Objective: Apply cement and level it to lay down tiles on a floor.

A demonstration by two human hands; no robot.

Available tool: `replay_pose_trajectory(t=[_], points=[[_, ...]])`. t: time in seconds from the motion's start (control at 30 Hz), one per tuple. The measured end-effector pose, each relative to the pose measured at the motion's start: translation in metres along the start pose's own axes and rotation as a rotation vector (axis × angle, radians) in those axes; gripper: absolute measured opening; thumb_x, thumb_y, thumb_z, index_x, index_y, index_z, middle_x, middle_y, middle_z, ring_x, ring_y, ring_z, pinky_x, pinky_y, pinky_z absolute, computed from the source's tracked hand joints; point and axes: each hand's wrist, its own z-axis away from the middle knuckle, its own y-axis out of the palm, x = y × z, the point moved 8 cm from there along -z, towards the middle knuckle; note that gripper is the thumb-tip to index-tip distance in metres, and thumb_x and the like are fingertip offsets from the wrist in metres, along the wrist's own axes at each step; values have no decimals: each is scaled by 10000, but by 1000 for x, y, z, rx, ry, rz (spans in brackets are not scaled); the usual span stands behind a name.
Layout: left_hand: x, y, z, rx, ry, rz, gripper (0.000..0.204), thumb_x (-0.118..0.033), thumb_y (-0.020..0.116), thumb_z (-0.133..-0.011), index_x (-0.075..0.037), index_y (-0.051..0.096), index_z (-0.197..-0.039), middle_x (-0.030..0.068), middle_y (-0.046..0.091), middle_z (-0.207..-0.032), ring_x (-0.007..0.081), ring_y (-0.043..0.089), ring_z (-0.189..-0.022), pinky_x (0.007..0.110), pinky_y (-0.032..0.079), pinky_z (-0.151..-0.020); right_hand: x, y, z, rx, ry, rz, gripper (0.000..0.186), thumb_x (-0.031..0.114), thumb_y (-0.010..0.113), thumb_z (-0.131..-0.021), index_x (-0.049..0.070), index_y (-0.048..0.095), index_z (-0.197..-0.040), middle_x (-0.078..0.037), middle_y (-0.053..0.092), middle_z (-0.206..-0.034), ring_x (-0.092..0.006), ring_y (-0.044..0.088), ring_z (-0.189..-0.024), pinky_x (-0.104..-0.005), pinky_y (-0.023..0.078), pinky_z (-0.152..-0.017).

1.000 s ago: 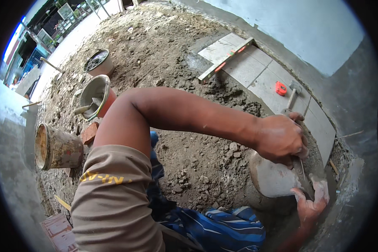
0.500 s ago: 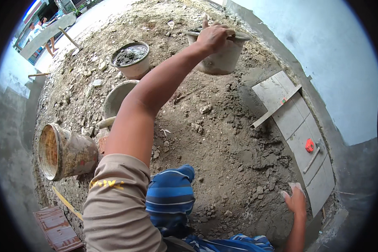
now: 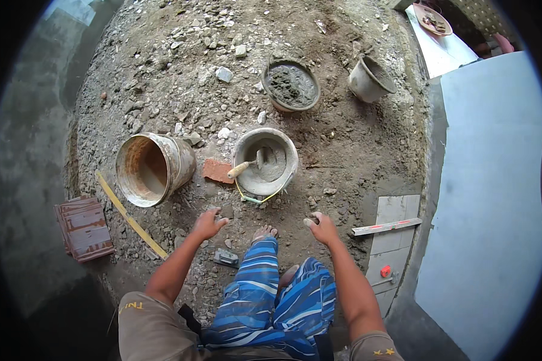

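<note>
My left hand (image 3: pixel 208 224) hangs left of my foot with its fingers apart, near a flat grey hand tool (image 3: pixel 226 257) on the dirt. My right hand (image 3: pixel 320 228) is right of the foot, fingers loosely curled and apart, holding nothing visible. Ahead, a bucket (image 3: pixel 286 153) contains wet grey mix and a wooden-handled trowel (image 3: pixel 239 169); a red brick (image 3: pixel 214 170) lies beside it. Right of my right hand, a spirit level (image 3: pixel 367 230) crosses grey floor tiles (image 3: pixel 390 243), with an orange tape measure (image 3: pixel 385 271) and a hammer-like tool (image 3: pixel 382 281) on them.
A stained pail (image 3: pixel 180 165) lies left; a mortar bucket (image 3: pixel 274 99) and another bucket (image 3: pixel 367 87) stand farther ahead. A yellow strip (image 3: pixel 126 210) and stacked red tiles (image 3: pixel 84 231) lie left. Walls (image 3: pixel 476 180) flank the rubble ground (image 3: pixel 174 84); a pink dish (image 3: pixel 433 21) is beyond.
The view has turned and tilted down. My left hand has let go of the far bucket and drawn back beside my legs; my right hand has moved away from the tiles.
</note>
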Motion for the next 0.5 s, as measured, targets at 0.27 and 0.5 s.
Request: replay_pose_trajectory(t=[0.27,0.5], points=[[204,-100,223,-452,-889,47,440,-272,807,-830,27,691,-1132,203,741,-1027,346,719,-981,434,550,-870,193,-113,-252,-62,-205,145,524,402,701,-880,-27,687,-1181,-262,708,-1152,-394,689,-1081,-458,528,-942],[93,121,198,-123,-943,667,452,-254,824,-876,41,640,-1165,102,729,-947,170,656,-802,344,540,-731,340,-111,-426,-43,-118,-337,955,435,731,-850,-134,334,-1506,-347,482,-1477,-416,491,-1388,-439,398,-1120]])
